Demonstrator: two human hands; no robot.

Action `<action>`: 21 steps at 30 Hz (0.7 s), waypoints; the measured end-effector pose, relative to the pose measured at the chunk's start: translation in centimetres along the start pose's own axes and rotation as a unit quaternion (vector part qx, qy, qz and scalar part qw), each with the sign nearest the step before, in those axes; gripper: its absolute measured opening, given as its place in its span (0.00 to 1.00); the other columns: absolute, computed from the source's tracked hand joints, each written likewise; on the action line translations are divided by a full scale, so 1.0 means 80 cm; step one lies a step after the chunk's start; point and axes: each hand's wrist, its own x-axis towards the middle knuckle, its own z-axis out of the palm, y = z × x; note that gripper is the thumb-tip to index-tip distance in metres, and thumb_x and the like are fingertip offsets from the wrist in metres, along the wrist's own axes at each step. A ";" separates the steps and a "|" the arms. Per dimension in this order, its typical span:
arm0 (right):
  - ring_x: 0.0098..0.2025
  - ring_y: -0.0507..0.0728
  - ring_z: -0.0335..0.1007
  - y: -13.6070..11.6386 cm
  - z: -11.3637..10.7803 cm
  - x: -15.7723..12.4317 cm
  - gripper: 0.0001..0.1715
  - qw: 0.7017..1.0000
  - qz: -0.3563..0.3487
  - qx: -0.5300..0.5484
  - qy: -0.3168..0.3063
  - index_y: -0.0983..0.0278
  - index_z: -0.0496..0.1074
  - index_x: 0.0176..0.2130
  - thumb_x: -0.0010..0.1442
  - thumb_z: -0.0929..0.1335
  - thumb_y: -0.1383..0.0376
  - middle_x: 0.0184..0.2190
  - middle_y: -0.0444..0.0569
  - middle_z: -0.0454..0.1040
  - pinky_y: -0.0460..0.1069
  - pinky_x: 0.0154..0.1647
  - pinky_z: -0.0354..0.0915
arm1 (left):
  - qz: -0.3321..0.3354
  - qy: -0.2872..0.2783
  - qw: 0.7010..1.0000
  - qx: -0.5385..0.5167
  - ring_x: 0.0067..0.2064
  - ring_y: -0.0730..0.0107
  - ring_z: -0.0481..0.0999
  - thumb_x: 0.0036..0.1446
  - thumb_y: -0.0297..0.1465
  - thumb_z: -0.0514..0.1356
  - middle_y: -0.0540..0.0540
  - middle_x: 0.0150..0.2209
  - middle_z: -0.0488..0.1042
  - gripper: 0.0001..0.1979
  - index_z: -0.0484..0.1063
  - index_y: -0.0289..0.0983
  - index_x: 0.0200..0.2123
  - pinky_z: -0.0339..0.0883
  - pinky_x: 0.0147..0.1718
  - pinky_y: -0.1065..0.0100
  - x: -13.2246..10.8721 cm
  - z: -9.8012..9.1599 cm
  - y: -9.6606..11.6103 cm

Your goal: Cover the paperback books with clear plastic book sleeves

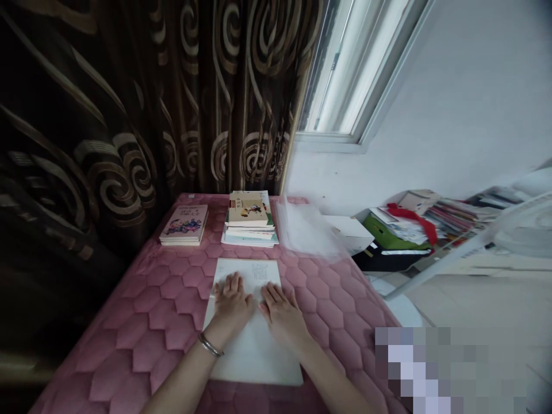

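A long white sheet, or perhaps an opened book [259, 368], lies flat in front of me with small print near its far end. My left hand [233, 302] rests palm down on its left half, fingers spread. On the right half, my right hand [282, 313] also lies flat with the fingers stretched out. A metal bangle [210, 345] circles my left wrist. Both palms cover part of the sheet's upper middle, and neither hand grips anything.
The sheet lies on a pink quilted surface [159, 305]. Beyond it stand a pink-covered book stack [183, 224], a taller book pile [248, 213] and clear plastic sheets [304, 230]. A dark patterned curtain [129, 115] hangs at left; a white fan [457, 253] stands right.
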 end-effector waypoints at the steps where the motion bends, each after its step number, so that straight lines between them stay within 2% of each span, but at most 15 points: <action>1: 0.67 0.63 0.49 -0.001 -0.001 0.000 0.28 1.000 -0.001 -0.001 0.000 0.63 0.59 0.63 0.69 0.54 0.58 0.65 0.55 0.55 0.67 0.65 0.40 | -0.001 -0.002 1.000 -0.001 0.68 0.49 0.48 0.62 0.36 0.44 0.36 0.68 0.48 0.29 0.56 0.29 0.64 0.40 0.62 0.41 0.000 -0.001 0.001; 4: 0.67 0.64 0.49 -0.002 -0.001 0.000 0.28 1.000 -0.001 -0.001 -0.005 0.63 0.59 0.64 0.68 0.54 0.58 0.65 0.55 0.55 0.68 0.65 0.41 | 0.024 -0.015 1.000 -0.007 0.68 0.49 0.47 0.61 0.35 0.45 0.31 0.67 0.48 0.29 0.59 0.25 0.62 0.40 0.63 0.42 0.007 -0.008 0.005; 7: 0.67 0.64 0.48 -0.004 -0.002 0.000 0.28 1.000 0.001 0.002 -0.008 0.63 0.58 0.64 0.68 0.54 0.58 0.66 0.55 0.54 0.68 0.65 0.40 | 0.047 -0.003 0.999 -0.012 0.68 0.50 0.47 0.62 0.36 0.46 0.28 0.66 0.50 0.27 0.62 0.23 0.58 0.41 0.63 0.44 0.025 -0.016 0.006; 13: 0.67 0.64 0.48 -0.007 -0.005 -0.002 0.29 1.000 0.011 -0.002 -0.014 0.63 0.58 0.64 0.69 0.53 0.58 0.66 0.55 0.54 0.68 0.65 0.38 | 0.040 0.019 0.999 -0.011 0.68 0.52 0.46 0.63 0.36 0.46 0.33 0.67 0.49 0.31 0.51 0.28 0.65 0.36 0.63 0.43 0.066 -0.012 -0.009; 17: 0.66 0.65 0.49 -0.011 -0.011 0.000 0.28 1.000 0.020 0.000 -0.019 0.62 0.59 0.63 0.68 0.54 0.58 0.65 0.55 0.55 0.71 0.64 0.36 | 0.038 0.029 0.999 -0.012 0.68 0.53 0.47 0.62 0.37 0.47 0.36 0.67 0.50 0.31 0.52 0.32 0.66 0.35 0.63 0.42 0.070 -0.002 -0.015; 21: 0.63 0.64 0.55 -0.029 -0.019 0.029 0.29 0.999 0.034 0.014 0.022 0.66 0.56 0.64 0.69 0.53 0.60 0.62 0.60 0.61 0.67 0.63 0.42 | 0.041 0.041 0.998 -0.008 0.68 0.51 0.49 0.61 0.36 0.48 0.37 0.67 0.51 0.30 0.53 0.33 0.65 0.34 0.63 0.40 0.070 0.003 -0.015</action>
